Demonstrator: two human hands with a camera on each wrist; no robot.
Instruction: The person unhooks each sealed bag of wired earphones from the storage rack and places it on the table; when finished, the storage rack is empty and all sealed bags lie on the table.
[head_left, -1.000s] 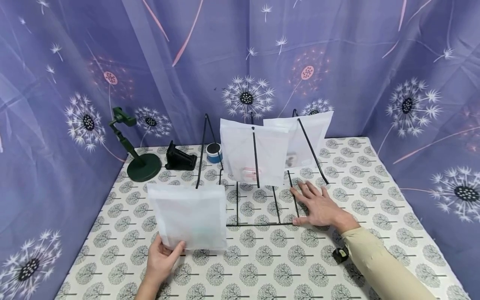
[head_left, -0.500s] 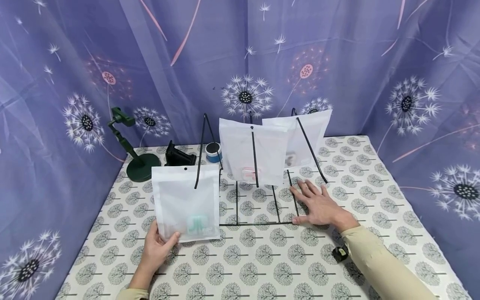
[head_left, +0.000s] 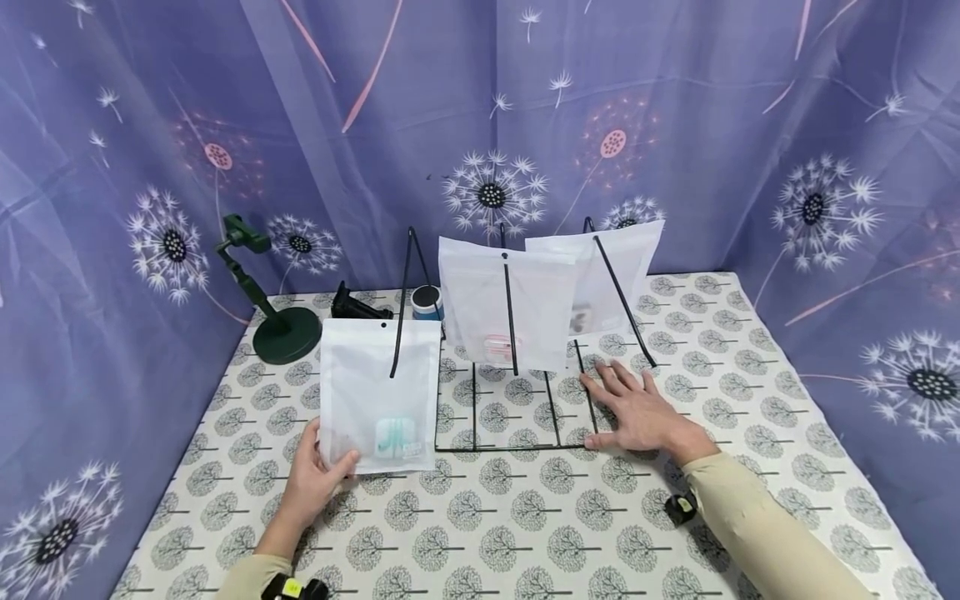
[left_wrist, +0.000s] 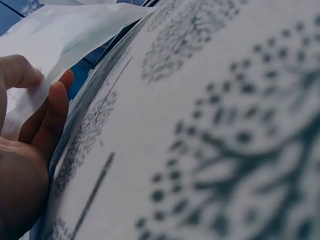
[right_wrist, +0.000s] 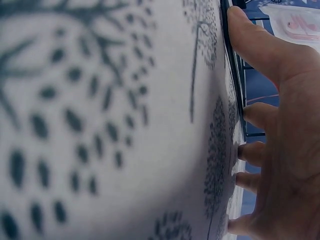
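Note:
My left hand pinches a white zip pouch by its lower left corner, thumb in front and fingers behind. Upright, the pouch has a small hole at its top and a teal print low on its front. The left arm of a black wire rack overlaps its upper right part in the head view. In the left wrist view, the thumb presses the pouch's edge. Spread over the rack's right base wires, my right hand has its fingers extended and holds nothing.
Two more white pouches hang on the rack: one with a red print in the middle, another on the right. Behind at left stand a green stand, a black holder and a blue jar. A purple curtain encloses the table.
My left hand has raised and straightened the pouch, bringing its top beside the rack's left arm and its teal print into view. The right hand stays in place.

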